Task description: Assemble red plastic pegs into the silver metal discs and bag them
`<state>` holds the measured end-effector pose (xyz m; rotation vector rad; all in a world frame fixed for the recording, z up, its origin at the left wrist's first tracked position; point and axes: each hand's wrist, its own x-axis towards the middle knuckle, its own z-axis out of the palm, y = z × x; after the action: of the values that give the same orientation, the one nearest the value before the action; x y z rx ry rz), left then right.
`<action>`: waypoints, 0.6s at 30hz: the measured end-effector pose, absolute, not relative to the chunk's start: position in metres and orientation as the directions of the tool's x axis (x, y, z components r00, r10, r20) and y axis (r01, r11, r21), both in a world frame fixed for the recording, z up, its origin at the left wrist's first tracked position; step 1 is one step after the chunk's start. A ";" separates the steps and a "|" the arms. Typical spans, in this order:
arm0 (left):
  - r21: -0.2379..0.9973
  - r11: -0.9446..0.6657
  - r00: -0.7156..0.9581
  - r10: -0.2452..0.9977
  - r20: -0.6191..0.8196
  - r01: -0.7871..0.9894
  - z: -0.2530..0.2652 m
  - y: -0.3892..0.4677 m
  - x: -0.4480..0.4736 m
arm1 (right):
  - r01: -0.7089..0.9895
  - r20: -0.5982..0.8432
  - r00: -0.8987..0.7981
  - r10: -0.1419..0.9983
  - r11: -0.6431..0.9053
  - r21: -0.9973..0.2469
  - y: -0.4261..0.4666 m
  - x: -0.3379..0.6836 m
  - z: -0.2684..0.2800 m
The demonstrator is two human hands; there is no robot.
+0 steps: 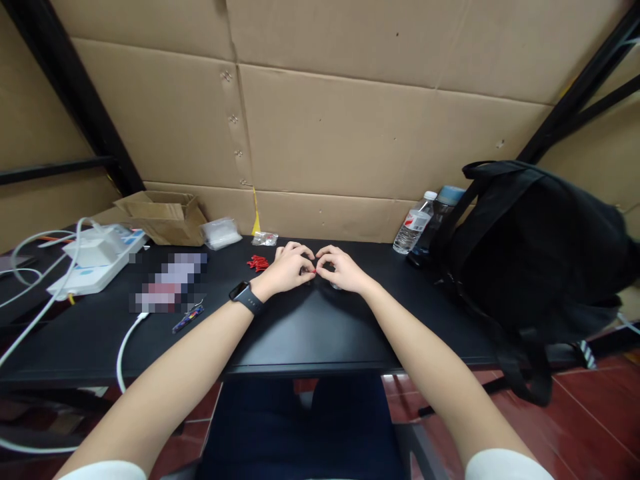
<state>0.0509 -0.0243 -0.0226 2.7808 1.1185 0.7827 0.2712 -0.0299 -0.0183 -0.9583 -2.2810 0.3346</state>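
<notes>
At the middle of the counter (320,337), I have both bare hands close together, with their fingertips almost meeting. The left hand (293,268) and the right hand (341,269) are both bent inward, each thumb curving toward its own forefinger. A small red piece (315,271) shows where the two thumbs come nearest; from my view I cannot tell whether the fingers of either hand are clamped on it or merely touch it. Something pale (335,286) peeks out below the right hand, too hidden to name.

Just beside the left hand, at nine o'clock, I see a little heap of red pieces (259,263), with a small clear packet (265,239) nearer eleven. Farther off toward ten o'clock are a clear plastic bag (221,233) and an open cardboard box (170,220). A small patterned item (189,320) lies at eight o'clock, beside a blurred-out flat object (173,283) with a white cable (123,347) at its near end. Beyond that, around nine, sits a white power strip (97,270).

From the right hand, I find a water bottle (414,223) at two o'clock, a blue-capped bottle (451,195) just behind it, and a bulky black backpack (535,247) at three. A dark watch (247,297) circles the left wrist.
</notes>
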 end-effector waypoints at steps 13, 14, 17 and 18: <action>0.106 -0.719 0.612 0.650 0.450 0.686 -0.021 -0.025 0.046 | 0.861 0.301 -0.317 0.899 0.406 -0.307 -0.003 0.334 -0.014; 0.094 -0.719 0.615 0.647 0.451 0.688 -0.021 -0.025 0.046 | 0.863 0.288 -0.317 0.904 0.401 -0.309 -0.001 0.335 -0.016; 0.052 -0.717 0.623 0.637 0.454 0.695 -0.021 -0.027 0.047 | 0.863 0.274 -0.328 0.904 0.404 -0.304 0.002 0.333 -0.022; 0.035 -0.717 0.628 0.631 0.456 0.696 -0.021 -0.027 0.047 | 0.866 0.272 -0.331 0.904 0.405 -0.293 0.002 0.331 -0.023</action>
<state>0.0471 -0.0273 -0.0206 2.9633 1.2158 0.7380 0.3315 0.0019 -0.0233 -1.5203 -2.2780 0.1324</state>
